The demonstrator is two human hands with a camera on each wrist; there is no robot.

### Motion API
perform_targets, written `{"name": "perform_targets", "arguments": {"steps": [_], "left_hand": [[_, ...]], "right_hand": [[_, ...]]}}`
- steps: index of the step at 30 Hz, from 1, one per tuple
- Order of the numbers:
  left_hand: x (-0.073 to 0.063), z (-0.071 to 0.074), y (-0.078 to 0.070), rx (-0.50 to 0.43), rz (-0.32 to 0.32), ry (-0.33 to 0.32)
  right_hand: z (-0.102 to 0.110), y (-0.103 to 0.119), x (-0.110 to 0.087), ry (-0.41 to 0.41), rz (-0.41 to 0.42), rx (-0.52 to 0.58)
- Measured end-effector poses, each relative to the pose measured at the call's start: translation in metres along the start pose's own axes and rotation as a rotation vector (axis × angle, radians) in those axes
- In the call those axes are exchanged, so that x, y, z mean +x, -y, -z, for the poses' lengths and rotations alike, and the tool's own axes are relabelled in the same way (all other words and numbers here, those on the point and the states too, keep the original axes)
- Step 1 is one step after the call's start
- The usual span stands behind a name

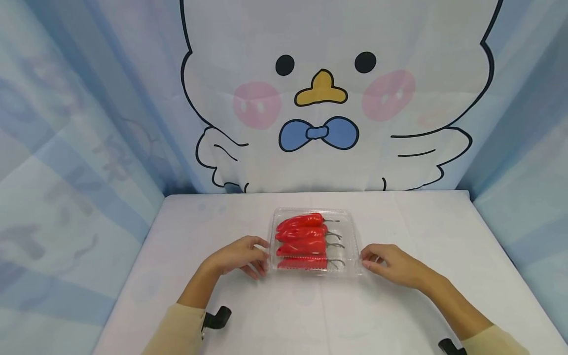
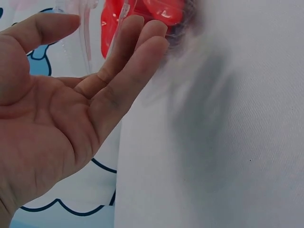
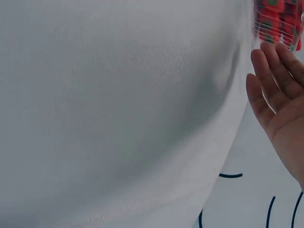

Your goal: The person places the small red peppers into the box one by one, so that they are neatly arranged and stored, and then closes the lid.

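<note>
A clear plastic box sits on the white tabletop in the head view. In it lie several red peppers, one above another, with their thin green stems to the right. My left hand is at the box's left side, its fingertips right at the edge. Seen from the left wrist, its fingers are fairly straight and the thumb stands apart. On the opposite side my right hand has its fingertips close by the box's lower right corner. The right wrist view shows these fingers extended near the box's end.
A white cloth covers the table. Behind it hangs a curtain with a cartoon bird face, and blue patterned curtains flank both sides. Each sleeve has a dark wrist mount beside it.
</note>
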State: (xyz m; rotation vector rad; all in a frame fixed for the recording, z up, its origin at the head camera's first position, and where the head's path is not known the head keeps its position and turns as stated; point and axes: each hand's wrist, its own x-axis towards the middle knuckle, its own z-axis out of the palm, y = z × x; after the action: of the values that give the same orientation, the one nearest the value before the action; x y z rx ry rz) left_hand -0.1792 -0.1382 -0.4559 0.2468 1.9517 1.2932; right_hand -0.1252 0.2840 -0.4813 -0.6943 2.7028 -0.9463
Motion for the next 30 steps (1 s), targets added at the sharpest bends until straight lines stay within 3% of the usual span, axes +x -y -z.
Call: {"name": "perform_targets", "arguments": {"steps": [10, 19, 30], "left_hand": [[0.003, -0.001, 0.004, 0.032, -0.012, 0.015], [0.004, -0.002, 0.009, 0.039, -0.016, 0.044], [0.004, -0.006, 0.017, 0.030, 0.020, 0.050]], "right_hand": [[0.000, 0.002, 0.002, 0.150, -0.006, 0.170], [0.001, -0.005, 0.008, 0.364, -0.111, 0.508], [-0.003, -0.009, 0.009, 0.402, -0.139, 0.582]]}}
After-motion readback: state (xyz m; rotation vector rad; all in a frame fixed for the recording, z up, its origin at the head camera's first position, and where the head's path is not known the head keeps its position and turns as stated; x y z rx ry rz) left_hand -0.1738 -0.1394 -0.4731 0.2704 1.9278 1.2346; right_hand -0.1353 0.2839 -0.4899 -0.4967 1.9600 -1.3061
